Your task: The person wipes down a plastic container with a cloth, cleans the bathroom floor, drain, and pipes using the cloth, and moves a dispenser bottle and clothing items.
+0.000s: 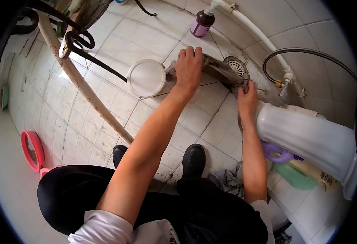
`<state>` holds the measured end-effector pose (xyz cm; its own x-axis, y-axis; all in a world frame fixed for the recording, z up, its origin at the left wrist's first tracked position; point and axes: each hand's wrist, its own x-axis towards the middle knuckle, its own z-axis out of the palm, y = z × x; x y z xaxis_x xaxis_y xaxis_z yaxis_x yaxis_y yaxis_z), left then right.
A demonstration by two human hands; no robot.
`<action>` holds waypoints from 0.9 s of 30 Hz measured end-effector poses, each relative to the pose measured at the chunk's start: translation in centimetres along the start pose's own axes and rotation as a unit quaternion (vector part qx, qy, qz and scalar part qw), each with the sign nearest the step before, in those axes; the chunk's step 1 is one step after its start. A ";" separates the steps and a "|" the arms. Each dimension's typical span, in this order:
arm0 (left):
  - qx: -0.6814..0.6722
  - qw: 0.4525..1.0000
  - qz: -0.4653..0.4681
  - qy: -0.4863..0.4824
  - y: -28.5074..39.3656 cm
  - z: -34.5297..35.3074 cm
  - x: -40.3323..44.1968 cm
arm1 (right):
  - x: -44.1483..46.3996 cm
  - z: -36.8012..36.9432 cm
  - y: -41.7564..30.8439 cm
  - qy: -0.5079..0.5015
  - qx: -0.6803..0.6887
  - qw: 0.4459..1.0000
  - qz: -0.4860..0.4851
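A dirty, grey-brown, long object [221, 73], perhaps a cloth or a limp strip, stretches between my two hands just above the tiled floor. My left hand [189, 67] is closed over its left part, fingers bent down round it. At its right end my right hand [247, 96] pinches the edge with thumb and fingers. Right behind it lies a round floor drain [235, 67] with a slotted grate, partly covered. A round white lid [146, 78] rests on the floor left of my left hand.
A brown pump bottle [203, 23] stands behind. A white pedestal [304, 132] is at the right, beside a purple-handled container [275, 151]. A braided hose [308, 50] and white pipe run along the wall. A pole [83, 91] and black metal legs stand left, a pink-framed mirror [32, 150] far left.
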<state>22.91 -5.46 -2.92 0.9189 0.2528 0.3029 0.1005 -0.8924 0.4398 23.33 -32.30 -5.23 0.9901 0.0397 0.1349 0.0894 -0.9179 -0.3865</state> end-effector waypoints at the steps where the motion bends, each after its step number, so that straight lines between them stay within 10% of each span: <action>1: -0.012 0.999 0.004 0.030 -0.1 -0.3 0.2 | 0.4 -0.8 -0.7 0.023 0.027 0.999 0.007; 11: -0.117 0.971 -0.122 0.171 1.1 -2.1 4.8 | 7.6 1.0 -6.7 0.134 0.040 0.989 -0.047; 27: 0.023 0.976 -0.120 -0.179 -1.5 3.2 4.6 | 15.5 8.3 -8.8 -0.067 -0.046 0.991 -0.108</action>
<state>28.23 -4.10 -4.88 0.9403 0.3175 -0.1224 0.3390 -0.8416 0.4204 38.77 -20.29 -7.31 0.9552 0.2846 0.0812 0.2959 -0.9144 -0.2764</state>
